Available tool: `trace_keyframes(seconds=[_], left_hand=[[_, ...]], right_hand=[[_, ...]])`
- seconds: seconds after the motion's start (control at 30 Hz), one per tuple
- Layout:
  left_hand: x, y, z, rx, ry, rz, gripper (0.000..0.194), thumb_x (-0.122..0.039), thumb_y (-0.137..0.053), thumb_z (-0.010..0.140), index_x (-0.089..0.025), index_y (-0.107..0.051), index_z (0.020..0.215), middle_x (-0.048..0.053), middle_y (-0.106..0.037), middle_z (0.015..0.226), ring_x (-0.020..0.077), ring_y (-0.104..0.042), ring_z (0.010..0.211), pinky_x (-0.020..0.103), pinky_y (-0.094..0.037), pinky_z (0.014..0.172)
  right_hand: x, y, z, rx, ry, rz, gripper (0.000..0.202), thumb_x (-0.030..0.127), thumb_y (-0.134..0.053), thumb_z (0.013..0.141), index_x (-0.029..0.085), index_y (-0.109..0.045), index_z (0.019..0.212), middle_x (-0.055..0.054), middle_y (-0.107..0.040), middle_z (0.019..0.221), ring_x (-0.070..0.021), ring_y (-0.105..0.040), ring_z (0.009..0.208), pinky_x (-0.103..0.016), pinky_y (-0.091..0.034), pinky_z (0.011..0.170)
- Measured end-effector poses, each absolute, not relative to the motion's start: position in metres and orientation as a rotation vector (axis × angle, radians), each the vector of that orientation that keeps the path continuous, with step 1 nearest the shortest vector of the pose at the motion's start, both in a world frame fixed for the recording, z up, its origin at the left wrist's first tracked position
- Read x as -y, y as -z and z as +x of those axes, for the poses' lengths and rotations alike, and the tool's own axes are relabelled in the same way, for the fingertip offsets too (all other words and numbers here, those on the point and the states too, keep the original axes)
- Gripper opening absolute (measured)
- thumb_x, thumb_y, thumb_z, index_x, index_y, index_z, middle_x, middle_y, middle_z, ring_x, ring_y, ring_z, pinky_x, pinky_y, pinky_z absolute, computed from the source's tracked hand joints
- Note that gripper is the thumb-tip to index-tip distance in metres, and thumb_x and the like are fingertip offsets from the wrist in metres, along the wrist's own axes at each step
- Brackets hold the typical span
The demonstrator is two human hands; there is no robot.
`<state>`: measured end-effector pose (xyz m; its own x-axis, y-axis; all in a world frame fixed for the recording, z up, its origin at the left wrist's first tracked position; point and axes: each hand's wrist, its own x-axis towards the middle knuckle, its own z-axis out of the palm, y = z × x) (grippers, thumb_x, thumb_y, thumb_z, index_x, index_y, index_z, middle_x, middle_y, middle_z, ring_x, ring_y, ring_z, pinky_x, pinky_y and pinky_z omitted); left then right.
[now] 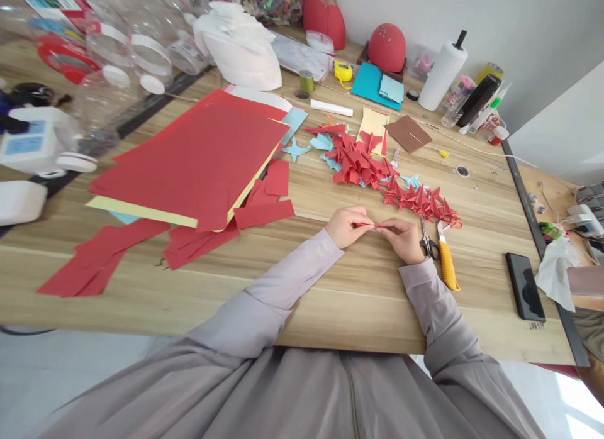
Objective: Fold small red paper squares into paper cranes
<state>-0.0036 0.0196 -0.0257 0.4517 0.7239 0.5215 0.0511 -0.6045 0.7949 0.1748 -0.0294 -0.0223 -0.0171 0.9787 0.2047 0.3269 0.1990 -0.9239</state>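
Note:
Both hands meet over the wooden table, fingertips nearly touching. A small piece of red paper is pinched between them, mostly covered by the fingers. My left hand grips its left part, my right hand its right end. Beyond them lie a pile of folded red paper pieces and a row of red folded stars, with light blue folded pieces nearby. Scissors and a cutter with a yellow handle rest beside my right wrist.
Large red sheets and cut red strips cover the left side. Plastic bottles stand at the back left. A black phone lies at the right. A white bottle and a tape measure are at the back.

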Motion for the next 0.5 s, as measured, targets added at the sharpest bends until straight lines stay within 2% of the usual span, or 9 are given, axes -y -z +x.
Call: trace_keyframes(seconds=[0.23,0.5], left_hand=[[-0.019,0.025,-0.002,-0.64,-1.181,1.954,0.014,-0.024,-0.064,0.078,-0.015,-0.071,0.07,0.0,-0.055,0.063,0.0077,-0.051,0.055,0.019,-0.039,0.05],[-0.014,0.013,-0.005,-0.693,-1.137,1.875,0.01,-0.022,-0.066,0.072,-0.013,-0.069,0.075,0.003,-0.06,0.073,0.008,-0.054,0.058,0.019,-0.044,0.051]], right_hand=[[0.029,0.022,0.175,1.519,-0.876,-1.262,0.013,0.033,-0.072,0.072,0.02,-0.072,0.072,-0.003,-0.07,0.07,-0.0153,-0.063,0.065,-0.027,-0.051,0.063],[0.03,0.018,0.176,1.493,-0.855,-1.288,0.017,0.037,-0.073,0.071,0.02,-0.071,0.072,-0.002,-0.069,0.069,-0.0149,-0.062,0.064,-0.027,-0.05,0.061]])
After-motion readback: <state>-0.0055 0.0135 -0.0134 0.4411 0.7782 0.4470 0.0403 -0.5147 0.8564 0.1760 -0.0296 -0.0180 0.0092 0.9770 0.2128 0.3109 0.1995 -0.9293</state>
